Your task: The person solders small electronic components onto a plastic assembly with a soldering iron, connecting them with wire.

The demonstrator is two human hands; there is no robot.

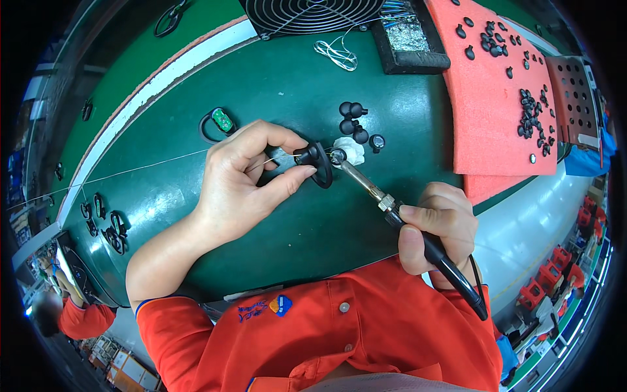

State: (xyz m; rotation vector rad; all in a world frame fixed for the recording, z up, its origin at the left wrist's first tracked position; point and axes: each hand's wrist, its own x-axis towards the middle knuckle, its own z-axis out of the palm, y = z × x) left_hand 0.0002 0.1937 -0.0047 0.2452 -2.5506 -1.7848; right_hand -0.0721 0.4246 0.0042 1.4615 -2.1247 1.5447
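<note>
Black loop [315,153] is pinched between the thumb and forefinger of the left hand [241,176], above the middle of a green table [281,85]. The grip sits at the loop's left side, probably so its right side can face the iron [385,202]. The right hand [441,228] wraps the iron's dark handle, well back from the metal tip, likely to stay off the heat. That tip reaches a small disc [337,156] against a white lump [353,151], which perhaps steadies it; whether tip and disc touch, I cannot tell. Thin wire [144,168] runs leftward from the left hand.

Black caps [360,134] cluster just beyond the lump, seemingly placed within easy reach, so forward movement is tight there. Pink foam [486,130] borders the right, its edge well apart from the tip. A second loop [222,120] lies close beyond the left wrist, limiting that side. Nearest the body, the table edge meets the red shirt [366,307], leaving the elbows little room.
</note>
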